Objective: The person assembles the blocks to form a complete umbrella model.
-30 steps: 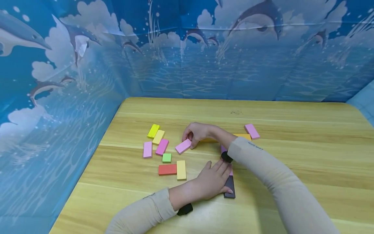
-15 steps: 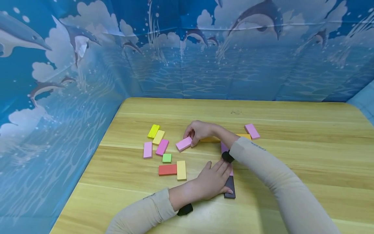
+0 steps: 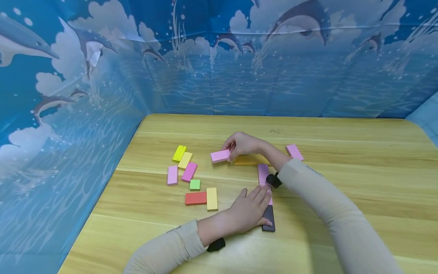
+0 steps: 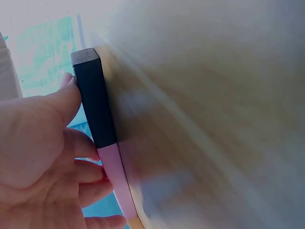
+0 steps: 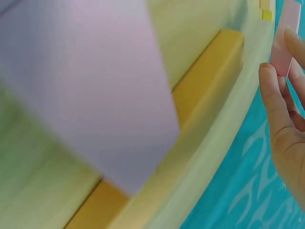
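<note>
My right hand (image 3: 243,146) pinches a pink block (image 3: 220,156) by its right end, between thumb and fingers. In the right wrist view the same block stands out past the fingertips, above the tabletop. Just below that hand lies a long orange block (image 3: 247,160), partly hidden by the forearm. From it a column of purple and pink blocks (image 3: 263,173) runs toward me, ending in a black block (image 3: 269,219). My left hand (image 3: 251,210) rests across this column, fingers extended on the pink part and thumb on the black block (image 4: 95,102).
Left of the hands lie several loose blocks: yellow (image 3: 179,153), cream (image 3: 212,198), pink (image 3: 172,175), magenta (image 3: 189,172), green (image 3: 195,185) and red (image 3: 196,198). Another pink block (image 3: 294,152) sits beyond the right forearm. A blue dolphin-print sheet (image 3: 212,83) stands behind the table (image 3: 342,160).
My right hand has moved up and to the right with the pink block, showing more of the purple block in the column. The left hand stays in place.
</note>
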Tool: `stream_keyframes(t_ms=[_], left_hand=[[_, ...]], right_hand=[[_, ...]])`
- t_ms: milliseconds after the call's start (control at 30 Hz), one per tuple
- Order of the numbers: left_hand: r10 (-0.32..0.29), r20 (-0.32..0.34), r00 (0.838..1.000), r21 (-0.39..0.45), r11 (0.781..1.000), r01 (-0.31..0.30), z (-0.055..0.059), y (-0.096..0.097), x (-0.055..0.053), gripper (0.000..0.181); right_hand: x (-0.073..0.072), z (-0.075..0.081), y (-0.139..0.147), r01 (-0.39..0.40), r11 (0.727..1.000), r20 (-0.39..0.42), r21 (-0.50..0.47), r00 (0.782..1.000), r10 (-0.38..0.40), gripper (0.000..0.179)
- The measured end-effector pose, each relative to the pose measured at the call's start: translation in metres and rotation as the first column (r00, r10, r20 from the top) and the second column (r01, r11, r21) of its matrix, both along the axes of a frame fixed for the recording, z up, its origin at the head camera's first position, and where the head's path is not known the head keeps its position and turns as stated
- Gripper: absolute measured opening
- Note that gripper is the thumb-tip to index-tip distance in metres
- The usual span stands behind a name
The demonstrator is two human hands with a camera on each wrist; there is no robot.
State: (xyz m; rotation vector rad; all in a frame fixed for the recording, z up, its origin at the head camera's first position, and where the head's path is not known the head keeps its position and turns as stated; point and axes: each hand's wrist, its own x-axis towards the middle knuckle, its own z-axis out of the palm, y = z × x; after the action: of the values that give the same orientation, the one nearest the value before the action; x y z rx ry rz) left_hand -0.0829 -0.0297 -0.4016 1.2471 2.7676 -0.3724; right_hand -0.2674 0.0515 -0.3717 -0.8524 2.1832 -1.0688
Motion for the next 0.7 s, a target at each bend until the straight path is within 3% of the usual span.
stream_keyframes(t_ms=[233,700], left_hand=[[0.017,0.028,0.999,-0.005,1.000,-0.017,0.001,0.002,0.000,0.072],[0.023,0.049,0.999,-0.012,1.000,-0.023,0.000,0.003,0.001,0.073]], right_hand=[[0.001,0.006,0.025,0.096,0.995,-0.002,0.003,0.995,-0.096,0.037],[0.003,0.003,0.076,0.243,0.970,-0.022,0.019,0.970,-0.243,0.039]])
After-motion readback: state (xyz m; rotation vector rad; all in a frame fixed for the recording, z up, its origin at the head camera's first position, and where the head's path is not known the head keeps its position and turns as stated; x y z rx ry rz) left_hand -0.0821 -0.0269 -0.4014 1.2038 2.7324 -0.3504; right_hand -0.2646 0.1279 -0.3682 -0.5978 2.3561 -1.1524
